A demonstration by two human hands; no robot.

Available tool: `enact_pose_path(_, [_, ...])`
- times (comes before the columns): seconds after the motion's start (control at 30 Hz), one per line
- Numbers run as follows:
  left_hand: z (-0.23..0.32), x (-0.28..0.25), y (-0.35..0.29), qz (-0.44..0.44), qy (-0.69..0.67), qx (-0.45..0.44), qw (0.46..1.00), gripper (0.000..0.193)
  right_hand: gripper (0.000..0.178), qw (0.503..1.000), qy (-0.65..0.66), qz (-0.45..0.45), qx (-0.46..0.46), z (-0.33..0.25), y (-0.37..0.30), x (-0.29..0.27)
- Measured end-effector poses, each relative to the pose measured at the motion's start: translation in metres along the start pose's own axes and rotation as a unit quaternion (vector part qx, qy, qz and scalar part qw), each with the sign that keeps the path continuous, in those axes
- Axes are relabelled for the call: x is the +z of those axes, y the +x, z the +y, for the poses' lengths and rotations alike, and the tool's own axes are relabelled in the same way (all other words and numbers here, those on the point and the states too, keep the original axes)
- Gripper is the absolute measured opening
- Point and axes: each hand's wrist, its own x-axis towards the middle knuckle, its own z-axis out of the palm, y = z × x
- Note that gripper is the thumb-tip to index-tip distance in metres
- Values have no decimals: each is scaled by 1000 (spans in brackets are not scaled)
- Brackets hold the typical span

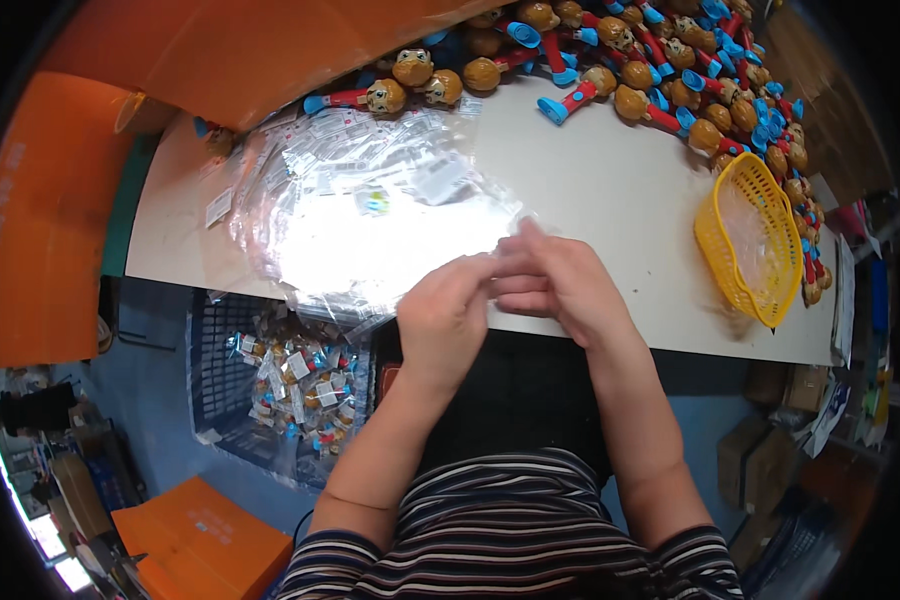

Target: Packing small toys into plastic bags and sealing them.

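My left hand and my right hand meet over the front edge of the white table. The left hand's fingers are bent and pressed toward the right hand's fingertips. On the right hand the thumb points up, and the fingers are drawn together against the left. A faint clear glint shows by the right thumb, but what the hands hold is too small and blurred to name. Just beyond and left of them spreads a heap of clear plastic bags with printed labels, shining brightly under the light.
Figurine toys with brown round heads, red bodies and blue feet pile along the back and right. A yellow basket holding clear plastic stands at right. Below the table, a blue crate holds bagged toys. Orange boxes stand at left.
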Motion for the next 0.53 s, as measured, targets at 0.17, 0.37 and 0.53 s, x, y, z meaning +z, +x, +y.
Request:
enact_pose_path(0.17, [3, -5, -1, -77, -126, -133, 980, 26, 30, 995, -49, 25, -85, 20, 19, -2])
enact_pose_path(0.37, [10, -10, 15, -41, -20, -44, 998, 35, 30, 969, -156, 87, -171, 25, 21, 6])
enact_pose_path(0.53, [15, -1, 13, -75, 12, -78, 994, 39, 32, 972, -109, 73, -193, 31, 28, 1])
